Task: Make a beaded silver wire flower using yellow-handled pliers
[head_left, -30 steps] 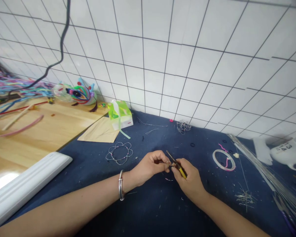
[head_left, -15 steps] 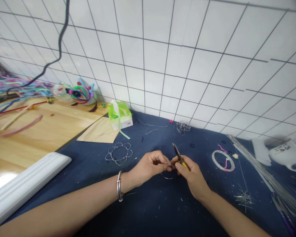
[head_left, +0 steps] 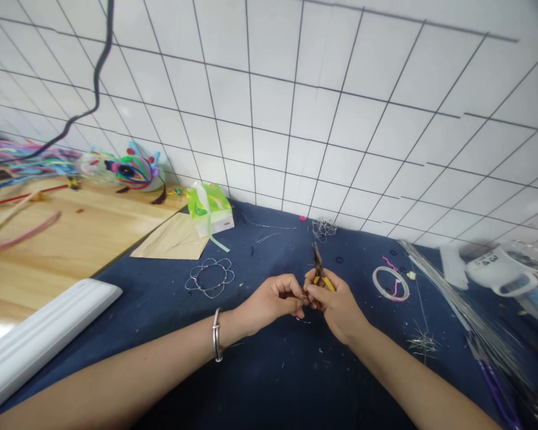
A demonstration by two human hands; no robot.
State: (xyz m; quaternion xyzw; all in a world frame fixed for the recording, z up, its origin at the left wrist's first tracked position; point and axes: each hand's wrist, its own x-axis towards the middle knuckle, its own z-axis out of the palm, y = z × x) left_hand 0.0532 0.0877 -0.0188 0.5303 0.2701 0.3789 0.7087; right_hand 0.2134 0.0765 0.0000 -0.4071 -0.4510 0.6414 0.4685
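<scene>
My left hand [head_left: 275, 303] pinches a thin wire piece, part of which hangs below the fingers with small pink beads [head_left: 298, 319]. Touching it or nearly so, my right hand [head_left: 336, 301] is closed around yellow-handled pliers [head_left: 318, 266], whose dark jaws point up and away from me. The right fingertips are close to the wire too; whether they grip it is hidden. A flower-shaped wire ring with beads [head_left: 210, 278] lies on the dark blue cloth [head_left: 269, 370] to the left of my hands.
A green-and-white tissue pack [head_left: 210, 209] and brown paper [head_left: 170, 239] lie back left, near a long white bar [head_left: 49, 340]. At right are a white ring spool [head_left: 391, 283], wire bundle [head_left: 452, 292], white cup [head_left: 497, 269] and purple-handled tool [head_left: 497, 388]. Tangled wire [head_left: 324, 229] sits by the wall.
The view has shifted, so surroundings appear further left. My right hand has come closer to my left, and the pliers look more upright with their handles spread.
</scene>
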